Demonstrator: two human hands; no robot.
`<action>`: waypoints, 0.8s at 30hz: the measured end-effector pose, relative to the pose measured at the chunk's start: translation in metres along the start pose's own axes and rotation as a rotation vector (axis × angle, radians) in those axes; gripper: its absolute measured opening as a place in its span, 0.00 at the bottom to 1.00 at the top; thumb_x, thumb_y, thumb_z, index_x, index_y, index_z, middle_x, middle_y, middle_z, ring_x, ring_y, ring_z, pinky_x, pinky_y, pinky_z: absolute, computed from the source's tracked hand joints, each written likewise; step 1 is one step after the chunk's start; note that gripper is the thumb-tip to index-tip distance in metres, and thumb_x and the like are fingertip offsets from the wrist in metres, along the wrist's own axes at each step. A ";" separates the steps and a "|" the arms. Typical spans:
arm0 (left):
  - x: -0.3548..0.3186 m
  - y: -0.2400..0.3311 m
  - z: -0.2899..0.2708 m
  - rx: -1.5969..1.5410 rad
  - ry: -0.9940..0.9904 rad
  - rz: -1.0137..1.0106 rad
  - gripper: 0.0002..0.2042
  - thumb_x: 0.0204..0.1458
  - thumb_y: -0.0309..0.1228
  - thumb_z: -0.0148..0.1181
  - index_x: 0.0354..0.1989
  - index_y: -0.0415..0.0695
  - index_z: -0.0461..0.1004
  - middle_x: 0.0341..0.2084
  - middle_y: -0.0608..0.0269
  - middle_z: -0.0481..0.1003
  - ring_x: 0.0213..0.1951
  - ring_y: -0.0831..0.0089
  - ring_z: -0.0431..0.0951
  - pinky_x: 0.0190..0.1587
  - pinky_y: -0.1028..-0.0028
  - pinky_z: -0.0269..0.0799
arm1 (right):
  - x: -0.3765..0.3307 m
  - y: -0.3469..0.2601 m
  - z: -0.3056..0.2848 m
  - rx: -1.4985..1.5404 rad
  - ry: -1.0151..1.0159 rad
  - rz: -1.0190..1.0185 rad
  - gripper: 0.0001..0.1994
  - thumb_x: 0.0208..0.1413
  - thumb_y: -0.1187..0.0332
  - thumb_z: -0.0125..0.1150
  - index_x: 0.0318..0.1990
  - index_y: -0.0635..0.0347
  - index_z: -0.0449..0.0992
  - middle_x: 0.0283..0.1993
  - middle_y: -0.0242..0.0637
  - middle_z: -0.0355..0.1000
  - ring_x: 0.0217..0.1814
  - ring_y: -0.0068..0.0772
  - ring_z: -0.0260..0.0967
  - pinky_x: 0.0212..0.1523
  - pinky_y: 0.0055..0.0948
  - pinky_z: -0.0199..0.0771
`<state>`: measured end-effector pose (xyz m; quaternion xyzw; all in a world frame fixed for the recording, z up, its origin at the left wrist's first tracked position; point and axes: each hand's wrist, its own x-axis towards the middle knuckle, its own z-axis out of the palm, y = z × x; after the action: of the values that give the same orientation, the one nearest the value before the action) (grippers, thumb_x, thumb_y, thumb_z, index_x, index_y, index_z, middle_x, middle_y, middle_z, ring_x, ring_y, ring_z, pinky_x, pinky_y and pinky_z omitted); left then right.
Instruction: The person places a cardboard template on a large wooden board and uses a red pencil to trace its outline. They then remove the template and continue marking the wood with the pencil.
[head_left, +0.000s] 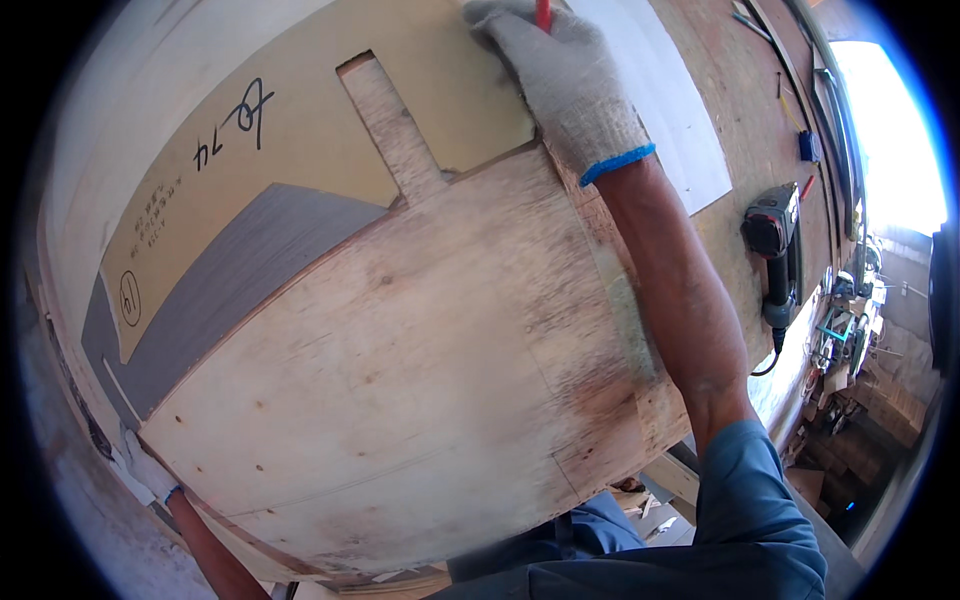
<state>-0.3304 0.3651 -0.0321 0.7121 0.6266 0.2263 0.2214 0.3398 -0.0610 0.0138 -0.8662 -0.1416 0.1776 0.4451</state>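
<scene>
On the bench (770,130), beyond the plywood sheet (400,380), our gloved right hand (565,75) is closed on a red pencil (543,12) at the far edge of the tan template (300,110). Our left hand (145,470) curls over the plywood's near-left edge. We see no traced line yet, so marking seems barely begun. A sander (775,250) lies right of the plywood.

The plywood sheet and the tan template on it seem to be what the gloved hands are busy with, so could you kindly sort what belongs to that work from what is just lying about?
In use:
- right hand, gloved, holding a red pencil
- tan template
- plywood sheet
- left hand at the sheet's edge

Lying about:
- power tool on the bench
- white sheet
- blue object
</scene>
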 end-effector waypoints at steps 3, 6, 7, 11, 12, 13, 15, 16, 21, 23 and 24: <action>-0.002 0.005 -0.001 0.029 0.000 0.005 0.24 0.69 0.35 0.48 0.67 0.30 0.68 0.66 0.51 0.70 0.63 0.61 0.71 0.67 0.69 0.65 | 0.002 0.001 -0.003 0.063 -0.048 0.017 0.17 0.69 0.56 0.53 0.35 0.57 0.80 0.26 0.31 0.71 0.26 0.27 0.68 0.27 0.32 0.68; -0.004 0.005 -0.002 0.032 0.005 0.016 0.24 0.69 0.35 0.47 0.67 0.30 0.68 0.66 0.51 0.70 0.64 0.61 0.71 0.68 0.69 0.64 | -0.005 -0.002 -0.013 0.204 -0.136 -0.075 0.18 0.70 0.54 0.52 0.35 0.57 0.79 0.25 0.30 0.69 0.25 0.25 0.67 0.25 0.30 0.68; -0.005 0.006 -0.001 0.025 0.007 0.018 0.24 0.69 0.35 0.47 0.67 0.30 0.67 0.66 0.51 0.70 0.64 0.61 0.71 0.68 0.69 0.64 | -0.008 -0.004 -0.015 0.243 -0.162 -0.109 0.19 0.70 0.53 0.52 0.35 0.57 0.79 0.25 0.29 0.68 0.25 0.24 0.66 0.25 0.29 0.68; -0.007 0.014 -0.001 0.108 -0.014 0.068 0.24 0.70 0.36 0.47 0.67 0.30 0.68 0.66 0.52 0.70 0.64 0.61 0.71 0.68 0.69 0.63 | 0.015 0.026 -0.008 0.178 -0.125 -0.253 0.20 0.71 0.52 0.51 0.34 0.57 0.78 0.26 0.29 0.68 0.24 0.22 0.65 0.24 0.29 0.68; -0.006 0.015 0.000 0.114 -0.018 0.076 0.24 0.70 0.36 0.47 0.67 0.30 0.68 0.66 0.51 0.70 0.64 0.61 0.71 0.68 0.69 0.63 | 0.017 0.027 -0.009 0.145 -0.106 -0.234 0.20 0.71 0.52 0.51 0.34 0.57 0.78 0.26 0.29 0.68 0.24 0.23 0.65 0.24 0.30 0.69; -0.006 0.015 -0.001 0.124 -0.021 0.081 0.24 0.70 0.36 0.47 0.67 0.30 0.68 0.66 0.51 0.70 0.64 0.62 0.71 0.68 0.69 0.64 | 0.016 0.024 -0.007 0.114 -0.092 -0.215 0.20 0.71 0.52 0.50 0.35 0.57 0.78 0.26 0.30 0.67 0.24 0.23 0.65 0.24 0.30 0.69; -0.005 0.014 0.001 0.095 -0.011 0.065 0.24 0.70 0.36 0.48 0.66 0.29 0.68 0.65 0.51 0.71 0.63 0.62 0.71 0.67 0.69 0.65 | 0.009 0.016 -0.013 0.077 -0.123 -0.222 0.21 0.72 0.51 0.49 0.35 0.58 0.77 0.26 0.31 0.67 0.24 0.25 0.65 0.24 0.31 0.70; -0.007 0.016 0.003 0.076 -0.004 0.058 0.24 0.70 0.36 0.48 0.66 0.29 0.68 0.65 0.51 0.71 0.63 0.62 0.72 0.67 0.69 0.65 | 0.005 0.011 -0.016 0.058 -0.137 -0.230 0.21 0.72 0.51 0.48 0.35 0.58 0.77 0.26 0.31 0.67 0.24 0.26 0.66 0.24 0.31 0.71; -0.020 0.029 0.003 0.029 0.020 0.017 0.24 0.69 0.36 0.50 0.65 0.28 0.69 0.63 0.50 0.72 0.61 0.62 0.73 0.65 0.69 0.67 | 0.018 0.022 -0.012 0.014 -0.224 -0.306 0.21 0.71 0.51 0.48 0.36 0.59 0.77 0.27 0.33 0.68 0.24 0.28 0.67 0.23 0.32 0.71; -0.020 0.030 0.003 0.042 0.016 0.032 0.24 0.69 0.36 0.50 0.65 0.28 0.69 0.63 0.49 0.72 0.61 0.61 0.73 0.64 0.68 0.68 | 0.013 0.014 -0.017 0.118 -0.233 -0.198 0.21 0.69 0.51 0.51 0.36 0.59 0.78 0.28 0.34 0.69 0.25 0.29 0.68 0.23 0.32 0.71; -0.019 0.029 0.002 0.073 0.007 0.053 0.24 0.69 0.36 0.50 0.65 0.28 0.69 0.63 0.49 0.72 0.61 0.61 0.73 0.64 0.68 0.68 | 0.006 0.003 -0.023 0.184 -0.227 -0.075 0.20 0.68 0.51 0.52 0.37 0.59 0.79 0.29 0.34 0.70 0.26 0.30 0.69 0.24 0.32 0.71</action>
<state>-0.3078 0.3432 -0.0172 0.7354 0.6159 0.2115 0.1872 0.3548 -0.0768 0.0224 -0.7902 -0.2064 0.2697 0.5101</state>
